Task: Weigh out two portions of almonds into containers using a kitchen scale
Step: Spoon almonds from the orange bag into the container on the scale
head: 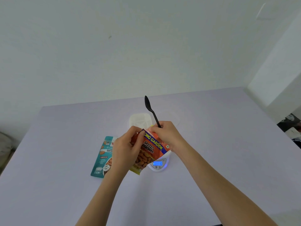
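Observation:
An orange bag of salted almonds (150,150) is held in the air over the white kitchen scale (158,163), whose blue display is lit. My left hand (126,148) pinches the bag's top left corner. My right hand (164,133) pinches the top right edge and also holds a black spoon (150,110), bowl pointing up and away. A white square container (140,120) and a clear round container (170,117) stand behind the hands. A teal bag of roasted almonds (102,158) lies flat to the left.
Everything sits on a pale lilac table (211,136) set against a white wall. Dark objects (291,126) show past the table's right edge, and something grey lies at the far left edge.

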